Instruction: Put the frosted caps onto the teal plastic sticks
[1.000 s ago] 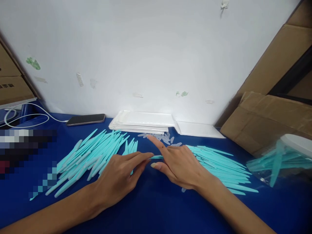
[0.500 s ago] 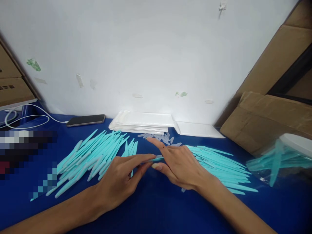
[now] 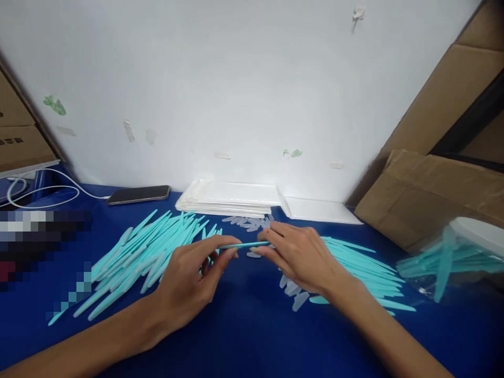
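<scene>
A thin teal plastic stick (image 3: 246, 245) lies level between my two hands, just above the blue table (image 3: 252, 336). My left hand (image 3: 192, 278) pinches its left end between thumb and fingertips. My right hand (image 3: 301, 257) pinches its right end, fingers curled. A fanned pile of teal sticks (image 3: 145, 252) lies to the left of my left hand. Another pile of teal sticks (image 3: 366, 268) spreads under and right of my right wrist. Small clear plastic caps (image 3: 293, 294) lie by my right hand, and more clear caps (image 3: 252, 223) sit beyond the stick.
A stack of white packets (image 3: 230, 198) and a flat white sheet (image 3: 321, 210) lie against the wall. A phone (image 3: 138, 193) with a white cable (image 3: 43, 191) sits at the back left. Cardboard boxes (image 3: 437, 189) and a clear bag of teal sticks (image 3: 452, 262) stand at right.
Both hands have risen slightly off the table with the stick between them. My right index finger, stretched out before, has curled in. Clear caps beside my right hand have come into view.
</scene>
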Demonstrator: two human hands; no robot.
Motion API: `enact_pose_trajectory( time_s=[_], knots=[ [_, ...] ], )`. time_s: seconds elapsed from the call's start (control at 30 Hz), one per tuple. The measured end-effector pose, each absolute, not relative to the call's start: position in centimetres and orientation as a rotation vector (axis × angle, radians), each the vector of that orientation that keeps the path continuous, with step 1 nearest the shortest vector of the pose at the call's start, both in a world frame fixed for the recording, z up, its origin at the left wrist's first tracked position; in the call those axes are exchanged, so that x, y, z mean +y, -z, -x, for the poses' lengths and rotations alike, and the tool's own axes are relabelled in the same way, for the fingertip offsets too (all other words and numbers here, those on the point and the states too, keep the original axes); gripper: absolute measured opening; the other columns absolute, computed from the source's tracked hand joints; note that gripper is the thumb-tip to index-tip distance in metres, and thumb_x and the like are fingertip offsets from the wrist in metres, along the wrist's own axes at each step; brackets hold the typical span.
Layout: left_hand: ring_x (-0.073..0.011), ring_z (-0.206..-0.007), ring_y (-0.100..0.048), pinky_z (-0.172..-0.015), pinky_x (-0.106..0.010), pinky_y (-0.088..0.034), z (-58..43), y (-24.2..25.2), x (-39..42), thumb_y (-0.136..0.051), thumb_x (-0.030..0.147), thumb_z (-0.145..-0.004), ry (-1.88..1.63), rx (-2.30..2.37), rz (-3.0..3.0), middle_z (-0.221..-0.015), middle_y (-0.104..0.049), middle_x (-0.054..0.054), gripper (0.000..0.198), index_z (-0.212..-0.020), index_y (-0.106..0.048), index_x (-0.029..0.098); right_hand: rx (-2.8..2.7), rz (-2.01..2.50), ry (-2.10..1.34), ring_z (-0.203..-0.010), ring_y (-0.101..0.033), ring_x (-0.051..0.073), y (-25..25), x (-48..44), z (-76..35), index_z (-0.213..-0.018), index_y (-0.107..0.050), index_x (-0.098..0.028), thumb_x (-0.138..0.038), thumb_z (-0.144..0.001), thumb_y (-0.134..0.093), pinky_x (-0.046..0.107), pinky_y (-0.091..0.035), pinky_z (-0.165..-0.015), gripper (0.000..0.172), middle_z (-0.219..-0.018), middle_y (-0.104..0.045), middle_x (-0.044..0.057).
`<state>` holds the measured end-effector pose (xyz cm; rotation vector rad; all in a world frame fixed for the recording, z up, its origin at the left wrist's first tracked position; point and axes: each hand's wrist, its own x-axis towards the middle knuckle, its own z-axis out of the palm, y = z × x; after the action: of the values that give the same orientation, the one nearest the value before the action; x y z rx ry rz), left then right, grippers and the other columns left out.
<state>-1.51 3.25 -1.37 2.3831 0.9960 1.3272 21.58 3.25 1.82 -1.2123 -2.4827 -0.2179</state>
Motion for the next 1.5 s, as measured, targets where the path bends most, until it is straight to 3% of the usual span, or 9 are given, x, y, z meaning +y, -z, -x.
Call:
enact_pose_trajectory(
  time_s=[0.1,0.27,0.43,0.63,0.8,0.97,1.2,1.37,1.5],
  knots=[
    [-0.0051,-0.058,-0.065,-0.052,-0.013,-0.048,1.5,1.5,3.3,-0.056,0.016,-0.097,-1.295,0.923,-2.342,-0.082,-0.073,0.005,0.023,-0.116,-0.064,0.026,-2.495,1.199,0.271,-0.057,-0.048,0.011,-1.5,3.7,-22.0,-0.083,-0.059,-0.02,-0.047,-0.107,-0.027,0.029,-0.019,-0.05,0.049,-0.075,-0.06,-0.001],
    [-0.0031,-0.049,-0.062,-0.048,-0.011,-0.047,1.5,1.7,2.8,-0.056,0.014,-0.097,-1.311,0.903,-2.282,-0.078,-0.073,0.006,0.022,-0.113,-0.065,0.026,-2.498,1.147,0.19,-0.052,-0.039,0.01,-0.9,3.4,-21.4,-0.077,-0.055,-0.019,-0.047,-0.108,-0.026,0.029,-0.019,-0.05,0.051,-0.068,-0.055,-0.003],
    [-0.0031,-0.05,-0.063,-0.045,-0.01,-0.045,1.4,1.3,2.6,-0.06,0.014,-0.095,-1.33,0.913,-2.272,-0.078,-0.074,0.007,0.022,-0.111,-0.066,0.027,-2.51,1.153,0.163,-0.054,-0.041,0.01,-1.2,3.2,-21.2,-0.081,-0.058,-0.02,-0.046,-0.108,-0.024,0.028,-0.019,-0.051,0.05,-0.073,-0.058,-0.002],
    [-0.0065,-0.048,-0.06,-0.046,-0.016,-0.049,1.1,0.3,2.8,-0.06,0.027,-0.097,-1.385,0.975,-1.95,-0.073,-0.069,0.005,0.011,-0.106,-0.064,0.024,-2.494,1.15,0.094,-0.064,-0.056,0.012,-1.6,3.4,-21.9,-0.099,-0.065,-0.022,-0.045,-0.107,-0.033,0.028,-0.026,-0.056,0.041,-0.076,-0.065,-0.002],
    [-0.0075,-0.048,-0.057,-0.045,-0.019,-0.047,1.4,0.1,3.5,-0.06,0.037,-0.096,-1.384,1.086,-1.83,-0.069,-0.062,0.004,0.017,-0.099,-0.063,0.021,-2.34,1.176,0.144,-0.057,-0.052,0.01,-1.5,3.9,-22.8,-0.079,-0.064,-0.019,-0.048,-0.105,-0.038,0.028,-0.026,-0.053,0.047,-0.068,-0.063,-0.001],
    [-0.0091,-0.055,-0.058,-0.049,-0.02,-0.044,1.9,0.5,3.8,-0.057,0.033,-0.098,-1.211,1.075,-2.144,-0.07,-0.063,0.003,0.015,-0.091,-0.062,0.02,-2.076,1.117,-0.109,-0.055,-0.053,0.008,-1.8,4.1,-23.0,-0.103,-0.068,-0.023,-0.047,-0.097,-0.058,0.023,-0.038,-0.055,0.027,-0.074,-0.067,-0.004],
    [-0.0072,-0.044,-0.048,-0.043,-0.018,-0.036,1.5,0.9,3.1,-0.051,0.024,-0.099,-1.142,0.952,-2.362,-0.061,-0.059,0.007,0.02,-0.119,-0.054,0.023,-2.022,1.101,-0.172,-0.055,-0.05,0.01,-2.3,4.3,-23.1,-0.087,-0.07,-0.022,-0.051,-0.091,-0.065,0.024,-0.041,-0.056,0.03,-0.076,-0.066,-0.001],
    [-0.0074,-0.045,-0.049,-0.044,-0.019,-0.034,2.0,0.6,3.8,-0.049,0.028,-0.101,-1.124,1.019,-2.35,-0.06,-0.058,0.007,0.018,-0.116,-0.056,0.022,-2.054,1.108,-0.244,-0.063,-0.055,0.01,-2.3,4.4,-23.0,-0.094,-0.072,-0.023,-0.04,-0.097,-0.059,0.024,-0.043,-0.06,0.021,-0.089,-0.07,0.0],
    [-0.0072,-0.039,-0.042,-0.045,-0.021,-0.031,2.2,1.0,3.5,-0.043,0.021,-0.101,-0.887,0.887,-2.624,-0.057,-0.054,0.011,0.038,-0.139,-0.041,0.023,-2.036,1.112,-0.381,-0.067,-0.057,0.011,-2.3,4.1,-22.5,-0.101,-0.07,-0.024,-0.038,-0.1,-0.054,0.025,-0.045,-0.062,0.021,-0.097,-0.07,0.001]
  ],
)
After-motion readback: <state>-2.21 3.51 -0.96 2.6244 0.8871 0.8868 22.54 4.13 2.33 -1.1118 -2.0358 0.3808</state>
